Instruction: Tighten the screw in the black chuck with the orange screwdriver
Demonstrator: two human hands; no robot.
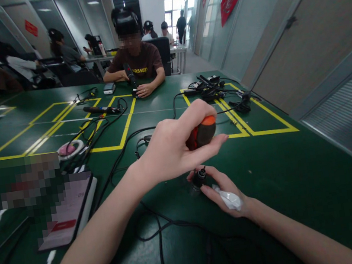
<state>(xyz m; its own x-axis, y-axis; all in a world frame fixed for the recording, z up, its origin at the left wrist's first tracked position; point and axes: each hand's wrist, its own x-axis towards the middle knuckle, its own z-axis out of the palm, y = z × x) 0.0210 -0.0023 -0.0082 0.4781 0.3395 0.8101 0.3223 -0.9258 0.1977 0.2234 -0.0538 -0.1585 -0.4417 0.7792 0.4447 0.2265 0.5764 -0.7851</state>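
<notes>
My left hand (177,142) is closed around the orange and dark grey handle of what looks like a screwdriver (207,132). Its rounded end shows between thumb and forefinger, and the shaft is hidden. Just below, my right hand (221,187) holds a small black cylindrical part (199,177) upright between thumb and fingers, with a thin tip on top. The handle and the part appear apart. A crumpled white piece, like tissue or plastic (230,199), lies against the base of my right thumb.
A phone or tablet (72,208) lies on the green table at left, near a white tape roll (71,149). Black cables (176,223) cross the front; more are piled (207,87) at the far right. Opposite, a person (135,59) works with a black power tool (130,75).
</notes>
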